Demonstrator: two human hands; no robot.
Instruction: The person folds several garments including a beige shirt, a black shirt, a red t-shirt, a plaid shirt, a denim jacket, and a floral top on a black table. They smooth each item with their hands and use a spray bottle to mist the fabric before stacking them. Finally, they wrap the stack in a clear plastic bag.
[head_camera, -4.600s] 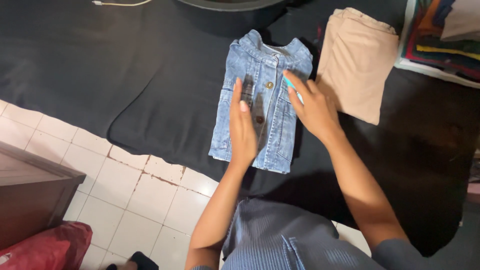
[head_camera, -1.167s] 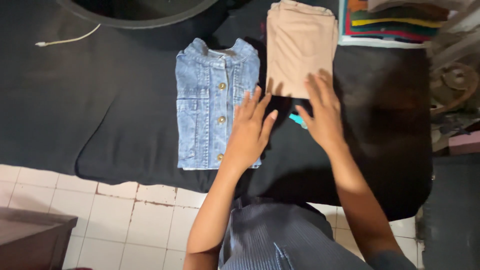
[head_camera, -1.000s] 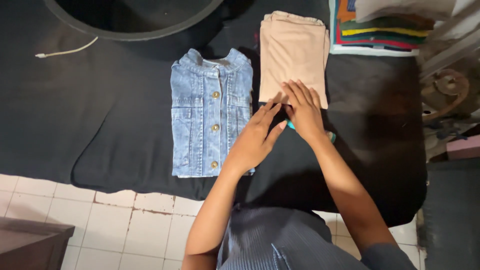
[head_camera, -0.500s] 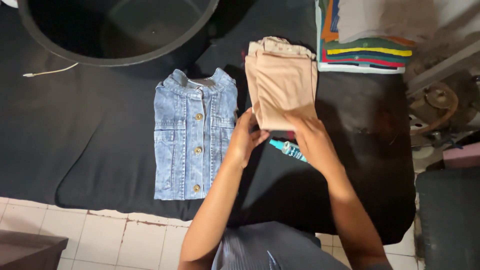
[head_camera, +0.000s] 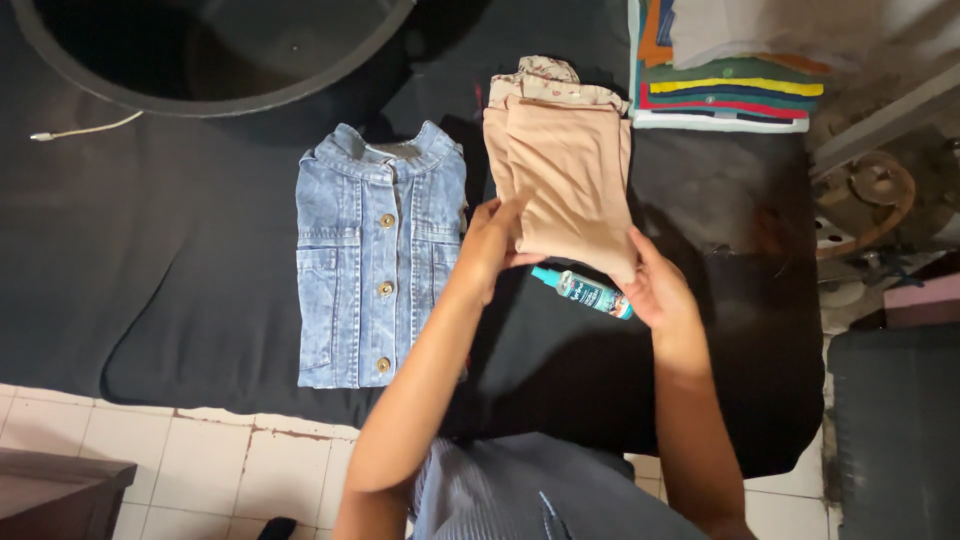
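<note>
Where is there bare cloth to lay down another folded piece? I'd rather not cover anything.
The widest bare patch of black cloth lies left of the denim jacket, below the round tub. Another lies right of the beige garment, below the coloured stack. It is crowded between jacket and garment, where both hands and the teal bottle sit.

folded jacket (head_camera: 380, 258) left of folded garment (head_camera: 567, 170), tube (head_camera: 582, 292) beneath it

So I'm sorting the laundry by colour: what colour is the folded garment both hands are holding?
Plain beige/tan folded garment, clearest in the head view.
</note>
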